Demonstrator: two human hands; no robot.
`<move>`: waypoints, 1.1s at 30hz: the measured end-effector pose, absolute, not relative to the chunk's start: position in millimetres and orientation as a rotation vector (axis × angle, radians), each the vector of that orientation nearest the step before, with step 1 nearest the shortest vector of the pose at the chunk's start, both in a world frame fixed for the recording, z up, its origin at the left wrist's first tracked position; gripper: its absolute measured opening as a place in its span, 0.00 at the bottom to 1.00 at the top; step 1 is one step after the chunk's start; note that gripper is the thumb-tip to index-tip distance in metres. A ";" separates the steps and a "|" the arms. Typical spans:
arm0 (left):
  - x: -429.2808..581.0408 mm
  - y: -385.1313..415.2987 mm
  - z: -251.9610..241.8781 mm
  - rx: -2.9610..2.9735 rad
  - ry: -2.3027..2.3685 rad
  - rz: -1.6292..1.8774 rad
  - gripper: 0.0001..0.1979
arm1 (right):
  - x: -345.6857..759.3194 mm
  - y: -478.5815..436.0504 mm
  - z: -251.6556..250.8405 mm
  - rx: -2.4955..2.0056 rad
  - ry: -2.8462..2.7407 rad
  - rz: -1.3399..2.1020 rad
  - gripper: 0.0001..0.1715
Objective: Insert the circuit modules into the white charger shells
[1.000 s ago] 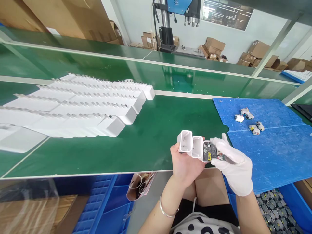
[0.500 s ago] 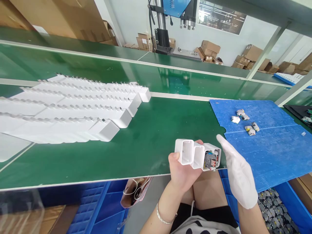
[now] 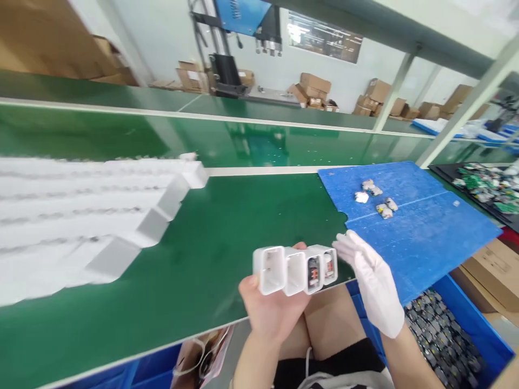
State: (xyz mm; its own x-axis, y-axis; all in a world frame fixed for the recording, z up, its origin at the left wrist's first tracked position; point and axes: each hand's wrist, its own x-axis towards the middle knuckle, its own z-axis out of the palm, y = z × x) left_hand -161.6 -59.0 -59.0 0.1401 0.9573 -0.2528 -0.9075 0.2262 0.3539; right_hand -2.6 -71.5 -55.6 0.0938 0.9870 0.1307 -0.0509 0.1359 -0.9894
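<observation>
My bare left hand is closed around a row of several white plastic housings, their open ends facing me. The two housings at the left look hollow. Inside the two at the right sit electronic modules with dark and red parts. My right hand, in a white glove, is open beside the rightmost housing, its fingers stretched toward it. Whether the fingertips touch that housing I cannot tell. On the green bench at the left, long rows of similar white housings lie stacked side by side, blurred.
A blue sheet at the right carries several small white modules. Below it, a blue bin holds many dark modules. Green boards lie on a black tray. A shelf post rises behind the sheet.
My view has turned to the right, so more of the boards and bin shows. The module that stuck out of a housing now sits deeper inside. My right fingers are closer to the row.
</observation>
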 end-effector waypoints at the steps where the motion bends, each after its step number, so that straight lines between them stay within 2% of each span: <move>1: -162.0 -58.8 -59.1 0.116 0.496 1.375 0.14 | 11.1 -69.9 -52.2 -1.139 -1.146 0.975 0.24; 5: -165.1 -56.6 -63.3 0.153 0.520 1.387 0.11 | 78.2 -44.8 -41.0 -1.479 -1.122 0.424 0.26; 8: -166.3 -55.2 -66.2 0.162 0.526 1.402 0.10 | 123.6 -6.8 -37.4 -1.787 -1.292 0.173 0.33; 11: -165.6 -54.8 -64.7 0.154 0.548 1.437 0.12 | 149.9 38.1 -38.4 -1.978 -1.471 0.225 0.40; 13: -164.8 -55.4 -61.5 0.146 0.575 1.429 0.12 | 158.1 63.0 -39.7 -2.013 -1.505 0.310 0.37; 16: -164.5 -57.3 -56.8 0.135 0.616 1.409 0.10 | 166.0 80.5 -38.7 -2.005 -1.530 0.393 0.26; 22: -168.4 -58.9 -58.7 0.183 0.582 1.356 0.13 | 195.9 39.9 -35.8 -2.030 -1.566 0.248 0.26; 26: -170.0 -57.2 -61.2 0.271 0.566 1.314 0.14 | 219.3 7.6 -46.0 -2.026 -1.646 0.259 0.34; 29: -167.9 -56.0 -60.8 0.253 0.617 1.362 0.12 | 229.3 2.0 -52.3 -2.121 -1.541 0.180 0.36; 33: -166.1 -56.1 -59.5 0.223 0.635 1.396 0.12 | 230.0 4.4 -48.5 -2.196 -1.647 0.247 0.39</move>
State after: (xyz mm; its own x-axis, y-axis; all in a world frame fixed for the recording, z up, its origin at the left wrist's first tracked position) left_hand -166.1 -56.1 -59.5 0.0408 0.9583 -0.2830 -0.8428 0.1851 0.5053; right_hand 230.0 4.4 -48.5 0.2968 0.9510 0.0870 0.8834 -0.2388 -0.4031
